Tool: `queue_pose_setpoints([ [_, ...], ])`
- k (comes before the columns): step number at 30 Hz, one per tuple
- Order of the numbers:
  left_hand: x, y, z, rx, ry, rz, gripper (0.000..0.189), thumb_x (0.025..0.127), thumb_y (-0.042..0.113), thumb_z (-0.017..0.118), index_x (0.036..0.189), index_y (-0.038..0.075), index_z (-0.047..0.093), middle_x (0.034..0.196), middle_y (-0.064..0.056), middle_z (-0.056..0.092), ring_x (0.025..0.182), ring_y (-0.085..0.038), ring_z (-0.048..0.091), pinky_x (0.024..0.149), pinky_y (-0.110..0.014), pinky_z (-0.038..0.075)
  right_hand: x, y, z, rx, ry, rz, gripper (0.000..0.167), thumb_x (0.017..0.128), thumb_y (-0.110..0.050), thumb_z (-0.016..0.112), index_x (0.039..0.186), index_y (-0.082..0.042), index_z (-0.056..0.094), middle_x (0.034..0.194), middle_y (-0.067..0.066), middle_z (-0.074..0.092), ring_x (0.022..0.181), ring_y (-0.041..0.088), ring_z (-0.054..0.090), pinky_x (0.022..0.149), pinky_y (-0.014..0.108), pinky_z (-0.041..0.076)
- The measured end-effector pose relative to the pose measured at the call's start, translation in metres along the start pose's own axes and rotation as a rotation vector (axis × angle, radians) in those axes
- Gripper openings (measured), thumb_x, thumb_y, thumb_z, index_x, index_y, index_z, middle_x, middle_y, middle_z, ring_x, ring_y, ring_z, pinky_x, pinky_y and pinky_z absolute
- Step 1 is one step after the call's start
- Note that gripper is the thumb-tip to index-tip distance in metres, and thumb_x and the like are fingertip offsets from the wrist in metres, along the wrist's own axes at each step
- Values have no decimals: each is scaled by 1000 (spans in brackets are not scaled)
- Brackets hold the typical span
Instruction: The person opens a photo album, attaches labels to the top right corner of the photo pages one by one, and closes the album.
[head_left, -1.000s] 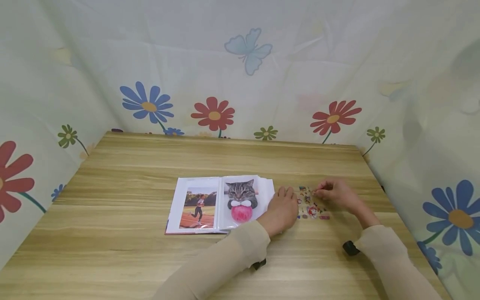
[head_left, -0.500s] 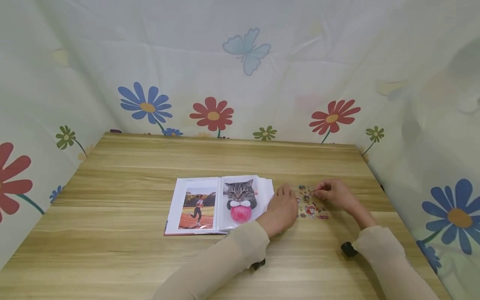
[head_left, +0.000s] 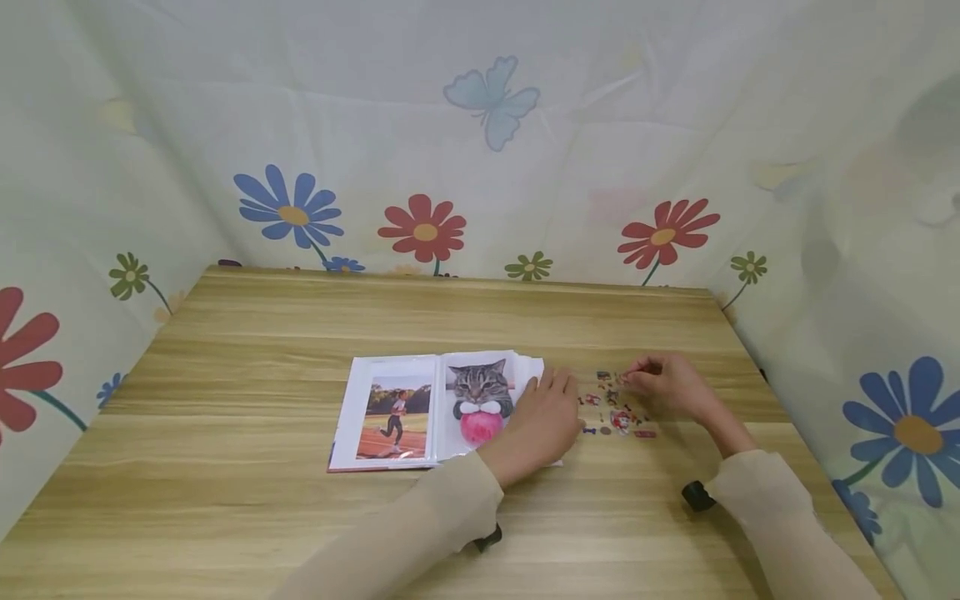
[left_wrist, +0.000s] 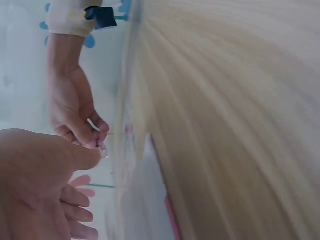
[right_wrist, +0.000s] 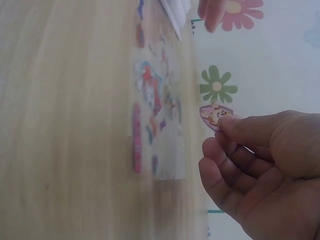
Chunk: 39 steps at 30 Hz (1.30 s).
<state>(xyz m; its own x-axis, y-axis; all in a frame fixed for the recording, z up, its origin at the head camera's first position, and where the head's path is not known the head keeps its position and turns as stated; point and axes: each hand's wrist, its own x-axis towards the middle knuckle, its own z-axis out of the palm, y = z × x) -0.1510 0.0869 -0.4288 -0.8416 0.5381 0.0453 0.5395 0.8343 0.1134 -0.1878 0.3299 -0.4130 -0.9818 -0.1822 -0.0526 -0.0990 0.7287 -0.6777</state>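
Between thumb and index finger, my right hand (head_left: 670, 387) pinches a small shield-shaped sticker (right_wrist: 215, 116) with a cartoon figure on it. Below and beside that hand, a clear sticker sheet (right_wrist: 167, 115) with colourful cartoon stickers lies on the table. My left hand (head_left: 538, 423) is over the right edge of an open photo album (head_left: 345, 417), its fingers fairly straight and holding nothing. The album shows a photo of a runner (head_left: 397, 414) on the left page and a photo of a cat (head_left: 482, 387) with a pink ball on the right page, partly covered by my left hand.
The wooden table (head_left: 262, 517) runs back to a white curtain (head_left: 375, 100) printed with flowers and a butterfly, which encloses it at the back and both sides. Dark wrist straps show at both sleeves, such as the right strap (head_left: 698, 496).
My left hand has moved left, away from the sticker sheet and onto the album's right edge, uncovering more of the sheet. My right hand stays nearly in place, pinching the sticker.
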Motion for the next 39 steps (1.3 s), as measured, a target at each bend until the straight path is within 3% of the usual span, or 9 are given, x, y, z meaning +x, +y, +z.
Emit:
queue_pose_setpoints([
  [6, -19, -22, -18, -49, 59, -5, 73, 103, 49, 60, 156, 3, 40, 162, -15, 39, 151, -37, 32, 120, -52, 32, 5, -15, 0, -24, 21, -49, 11, 102, -7, 65, 100, 1, 73, 98, 14, 74, 81, 20, 58, 65, 24, 48],
  [13, -37, -44, -28, -124, 66, -33, 72, 104, 49, 57, 159, 7, 38, 166, -16, 32, 154, -39, 25, 120, -55, 29, 13, -34, 5, -17, 33, -90, 14, 103, -14, 65, 102, -3, 73, 99, 12, 75, 81, 22, 57, 64, 25, 47],
  [21, -59, -70, -37, -199, 83, -59, 76, 104, 46, 59, 162, 5, 31, 168, -18, 24, 156, -39, 17, 122, -61, 22, 23, -53, 10, 25, 22, -152, 14, 103, -15, 65, 103, -4, 74, 98, 7, 76, 87, 32, 64, 73, 31, 56],
  [29, -76, -98, -40, -213, 90, -131, 78, 103, 47, 61, 162, 7, 32, 170, -17, 20, 156, -39, 15, 123, -62, 16, 32, -68, 17, 45, 12, -185, 13, 103, -13, 66, 102, -4, 75, 97, 7, 77, 90, 35, 66, 76, 33, 57],
  [34, -87, -113, -42, -216, 104, -161, 78, 102, 47, 63, 162, 6, 33, 169, -20, 21, 156, -42, 14, 122, -65, 17, 36, -75, 22, 48, 11, -211, 11, 102, -12, 67, 100, -4, 75, 94, 7, 76, 85, 38, 63, 69, 27, 52],
  [39, -97, -128, -42, -173, 126, -177, 78, 102, 46, 64, 160, 3, 34, 167, -22, 24, 154, -45, 18, 119, -68, 21, 41, -82, 28, 56, 5, -267, 11, 101, -10, 68, 98, -4, 75, 92, 7, 76, 79, 32, 61, 65, 25, 49],
])
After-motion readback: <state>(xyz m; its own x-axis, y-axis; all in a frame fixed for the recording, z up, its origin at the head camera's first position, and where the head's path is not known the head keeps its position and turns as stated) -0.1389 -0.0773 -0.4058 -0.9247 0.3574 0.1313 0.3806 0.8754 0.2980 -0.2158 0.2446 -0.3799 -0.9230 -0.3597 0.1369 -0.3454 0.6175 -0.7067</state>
